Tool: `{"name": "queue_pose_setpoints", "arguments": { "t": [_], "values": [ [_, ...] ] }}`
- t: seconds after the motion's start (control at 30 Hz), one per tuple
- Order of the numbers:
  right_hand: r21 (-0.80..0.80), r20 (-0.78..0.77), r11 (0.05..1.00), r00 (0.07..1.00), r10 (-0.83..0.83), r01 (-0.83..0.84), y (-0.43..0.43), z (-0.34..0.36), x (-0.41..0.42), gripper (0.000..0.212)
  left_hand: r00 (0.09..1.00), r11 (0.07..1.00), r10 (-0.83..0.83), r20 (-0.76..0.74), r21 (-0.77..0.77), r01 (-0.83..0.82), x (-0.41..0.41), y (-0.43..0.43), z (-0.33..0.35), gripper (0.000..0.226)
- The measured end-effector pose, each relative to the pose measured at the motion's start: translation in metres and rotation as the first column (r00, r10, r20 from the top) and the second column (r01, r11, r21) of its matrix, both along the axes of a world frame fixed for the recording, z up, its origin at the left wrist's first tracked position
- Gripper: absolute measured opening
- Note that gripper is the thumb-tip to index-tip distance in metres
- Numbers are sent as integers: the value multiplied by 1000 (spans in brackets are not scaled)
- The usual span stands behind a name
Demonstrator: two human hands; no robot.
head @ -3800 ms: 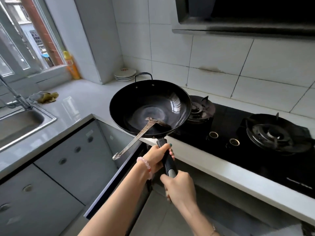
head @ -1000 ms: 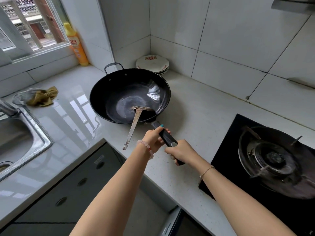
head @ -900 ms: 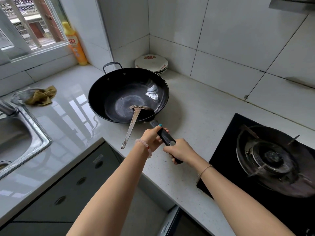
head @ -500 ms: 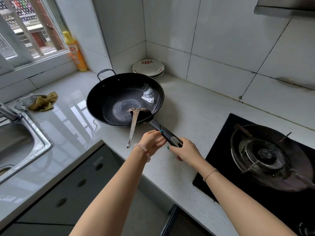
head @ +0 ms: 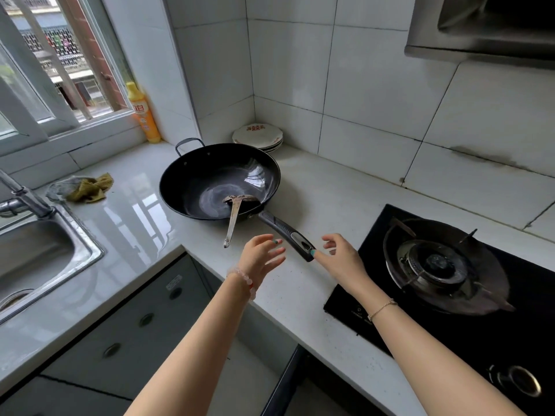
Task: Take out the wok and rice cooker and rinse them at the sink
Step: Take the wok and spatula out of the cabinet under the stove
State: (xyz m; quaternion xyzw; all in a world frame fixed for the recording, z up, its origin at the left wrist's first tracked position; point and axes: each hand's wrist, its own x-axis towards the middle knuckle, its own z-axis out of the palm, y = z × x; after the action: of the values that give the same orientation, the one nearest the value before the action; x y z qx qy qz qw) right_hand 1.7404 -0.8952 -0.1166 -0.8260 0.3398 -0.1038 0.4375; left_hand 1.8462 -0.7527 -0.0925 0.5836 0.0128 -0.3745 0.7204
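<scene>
Black wok [head: 210,178] on counter [head: 330,199], left hand [head: 259,258], right hand [head: 341,259] now off its handle [head: 282,228], fingers [head: 274,253] apart, thumb [head: 319,256] perhaps grazing it

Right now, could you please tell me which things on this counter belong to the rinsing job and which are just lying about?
For the job: wok, sink, tap. The rice cooker is not in view.

Just lying about: spatula in the wok, yellow bottle, stacked plates, crumpled cloth, gas hob.
</scene>
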Motion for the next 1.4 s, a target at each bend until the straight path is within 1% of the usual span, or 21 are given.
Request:
{"name": "queue_pose_setpoints", "arguments": {
  "t": [0.07,0.1,0.13,0.17,0.23,0.27,0.3,0.37,0.4,0.5,0.6,0.7,0.77,0.83,0.93,1.03,1.1,1.17,1.27,1.33,1.4],
  "values": [
    [-105,22,994,1000,0,2,4,11,-12,46,976,992,-43,212,125,16,-13,8,8,28],
    [-176,35,984,999,5,1,8,17,-19,46,926,976,-86,368,216,5,-20,13,11,28],
    [-262,51,965,999,16,-2,12,23,-26,48,837,954,-138,530,298,-31,-27,18,15,29],
    [-357,74,934,997,35,-6,17,29,-34,50,716,932,-182,674,350,-92,-36,24,18,31],
    [-518,138,855,987,81,3,29,40,-53,54,449,905,-234,863,362,-223,-55,37,25,40],
    [-570,167,821,981,98,15,36,45,-64,56,335,896,-256,907,353,-271,-65,45,28,45],
    [-606,191,795,976,110,29,44,49,-76,59,246,883,-285,927,353,-310,-75,53,31,49],
    [-643,218,764,968,129,43,56,54,-104,64,118,834,-374,920,389,-390,-99,71,35,56],
    [-655,218,754,966,138,40,62,56,-118,66,74,801,-424,902,412,-435,-112,79,36,58],
    [-675,197,737,970,142,29,74,56,-159,69,9,715,-526,851,447,-537,-152,103,34,62],
    [-679,178,734,973,145,15,88,55,-191,70,-25,679,-575,818,460,-573,-187,125,26,63],
    [-674,190,738,970,150,17,102,51,-218,69,2,658,-595,804,489,-572,-212,144,10,64],
    [-668,193,744,971,143,24,110,50,-234,69,67,636,-617,784,548,-543,-226,157,-5,63],
    [-667,197,745,970,139,28,118,49,-247,69,152,590,-661,735,634,-499,-239,171,-25,63],
    [-676,203,736,969,140,35,132,51,-265,71,277,502,-723,633,757,-419,-254,197,-62,64],
    [-701,203,711,972,119,60,145,50,-280,70,406,369,-781,474,875,-312,-264,221,-98,64],
    [-719,206,690,973,100,81,155,49,-288,70,490,298,-788,374,927,-228,-267,236,-116,63],
    [-736,203,669,976,76,101,166,48,-293,70,550,244,-786,283,959,-145,-268,250,-129,64],
    [-746,181,656,983,32,115,186,48,-295,71,617,227,-758,211,972,-54,-266,269,-140,57],
    [-739,154,664,988,-5,118,200,49,-294,72,668,264,-720,187,964,15,-265,280,-141,48],
    [-737,134,665,991,-31,120,214,48,-295,73,685,311,-704,188,949,59,-263,288,-143,43]
  ]
}}
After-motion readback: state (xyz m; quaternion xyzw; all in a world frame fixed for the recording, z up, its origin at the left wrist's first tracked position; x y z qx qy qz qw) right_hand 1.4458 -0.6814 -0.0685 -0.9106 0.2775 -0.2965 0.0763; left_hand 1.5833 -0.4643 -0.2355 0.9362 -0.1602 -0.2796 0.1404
